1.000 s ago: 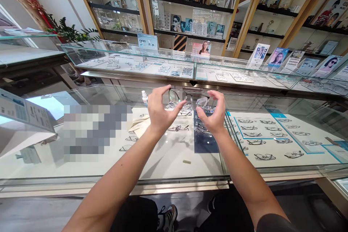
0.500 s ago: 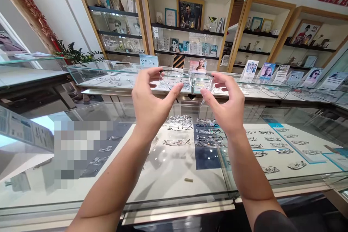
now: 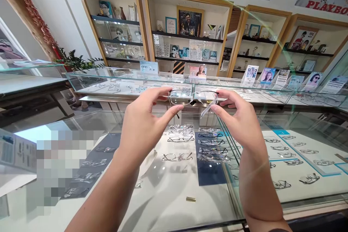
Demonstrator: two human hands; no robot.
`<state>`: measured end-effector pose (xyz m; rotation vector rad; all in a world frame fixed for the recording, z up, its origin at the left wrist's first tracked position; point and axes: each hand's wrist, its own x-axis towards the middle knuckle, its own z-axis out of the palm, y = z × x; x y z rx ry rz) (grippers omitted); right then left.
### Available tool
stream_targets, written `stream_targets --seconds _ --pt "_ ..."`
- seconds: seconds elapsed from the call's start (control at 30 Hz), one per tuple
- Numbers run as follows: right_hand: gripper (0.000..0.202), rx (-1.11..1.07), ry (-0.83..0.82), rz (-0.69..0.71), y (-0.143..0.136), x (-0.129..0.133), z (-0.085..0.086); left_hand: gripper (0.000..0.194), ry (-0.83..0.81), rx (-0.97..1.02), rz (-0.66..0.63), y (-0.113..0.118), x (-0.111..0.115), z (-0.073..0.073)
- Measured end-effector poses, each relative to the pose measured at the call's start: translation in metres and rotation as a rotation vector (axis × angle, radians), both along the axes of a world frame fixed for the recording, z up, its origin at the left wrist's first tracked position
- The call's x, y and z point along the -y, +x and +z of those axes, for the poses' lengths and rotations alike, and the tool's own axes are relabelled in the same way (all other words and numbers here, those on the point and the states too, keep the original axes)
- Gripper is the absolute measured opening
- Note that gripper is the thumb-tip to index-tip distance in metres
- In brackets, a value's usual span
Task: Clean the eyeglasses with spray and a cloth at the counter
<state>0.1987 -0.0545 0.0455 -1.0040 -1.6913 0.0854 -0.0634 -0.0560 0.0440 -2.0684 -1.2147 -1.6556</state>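
Near glass tabletop (image 3: 168,206) is busy: display frames (image 3: 213,150) lined up over a navy panel (image 3: 212,175), a clear-rimmed pair (image 3: 178,157) on white just left of it. Gold-coloured bar (image 3: 190,199) lies closer to the wearer; can't tell if on or under the glass. Rear display case (image 3: 106,98) runs behind, poster cards (image 3: 250,76) on top, wall shelving (image 3: 168,36) past that. Left forearm (image 3: 108,188) blocks a chunk of the tabletop and most of a white item (image 3: 149,161), unidentifiable. Right forearm (image 3: 258,185) covers part of the right-hand rows.

Eyeglasses (image 3: 201,97) are up in the air between both hands, lenses side by side, seen against the rear case. Left hand (image 3: 148,116) pinches the left end: index at the upper outer corner, thumb by the lower rim, dark temple tip showing below it. Right hand (image 3: 240,116) pinches the right end, thumb against a pale strip; can't tell if that's the temple. Remaining fingers curled, partly hidden.
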Motion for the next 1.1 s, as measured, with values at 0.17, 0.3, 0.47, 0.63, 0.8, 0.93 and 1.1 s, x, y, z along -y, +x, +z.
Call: stream_targets --seconds 0.17,0.3,0.47,0.63,0.8,0.93,1.1 --pt "0.042 0.031 -0.045 -0.058 -0.002 0.002 -0.002 0.041 0.003 0.017 0.006 -0.001 -0.001 0.0" --pt "0.04 0.048 0.01 -0.063 -0.004 0.002 -0.003 0.042 0.022 0.013 0.006 0.001 -0.005 0.0" --pt "0.039 0.097 0.043 -0.096 -0.003 0.0 -0.003 0.04 0.052 0.014 0.008 0.005 -0.007 0.0" --pt "0.038 0.116 0.043 -0.111 -0.005 0.001 -0.003 0.039 0.066 0.009 0.008 0.008 -0.005 0.001" --pt "0.037 0.118 0.016 -0.121 -0.006 0.003 -0.003 0.039 0.059 0.014 -0.002 0.01 -0.003 0.0" --pt "0.038 0.104 0.007 -0.089 -0.003 0.002 -0.004 0.037 0.066 0.016 -0.009 0.013 -0.002 -0.002" --pt "0.038 0.093 -0.001 -0.087 0.001 0.001 -0.005 0.037 0.068 0.01 -0.018 0.015 -0.003 -0.003"
